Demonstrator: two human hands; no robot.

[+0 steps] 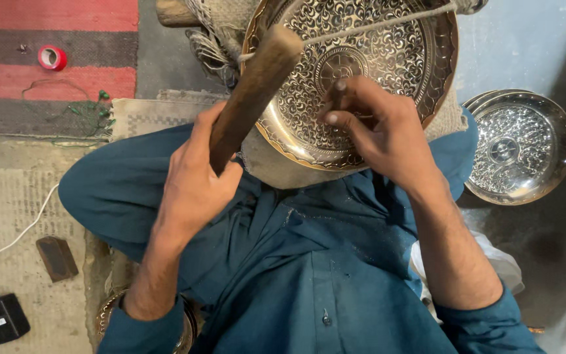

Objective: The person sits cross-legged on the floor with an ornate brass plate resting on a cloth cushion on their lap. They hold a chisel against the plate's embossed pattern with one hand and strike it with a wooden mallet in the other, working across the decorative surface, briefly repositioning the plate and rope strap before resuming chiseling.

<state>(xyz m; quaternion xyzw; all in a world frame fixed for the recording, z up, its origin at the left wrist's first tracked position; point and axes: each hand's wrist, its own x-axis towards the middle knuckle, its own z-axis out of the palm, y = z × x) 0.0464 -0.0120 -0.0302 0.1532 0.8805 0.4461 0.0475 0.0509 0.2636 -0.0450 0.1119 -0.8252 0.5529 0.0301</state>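
Left hand: the left hand (194, 177) is closed in a full fist around the lower end of a wooden mallet (250, 92), just left of the engraved brass plate (388, 52).
Mallet: a thick, round wooden club, tilted so its free end rises up and to the right, over the left rim of the plate.
Right hand: the right hand (378, 128) rests on the lower middle of the plate, fingers curled tight and pinched around a thin chisel (339, 92); only the top of this tool shows between the fingertips, near the plate's centre medallion.
Engraved plate: a round, gold-coloured plate covered in fine scroll pattern, propped on a pad of grey cloth (276, 164) on the person's lap, with a cord (375, 26) stretched across its upper part.
Second plate: a silvery engraved plate (519, 147) lies on the floor well to the right of the brass one, apart from both hands.
Far left of the plate: a roll of red tape (52, 58) on a striped rug, a small dark block (56, 257), and a black charger (2, 317) with a white cable (14, 239).
Clothing: teal sleeves and tunic below the plate.
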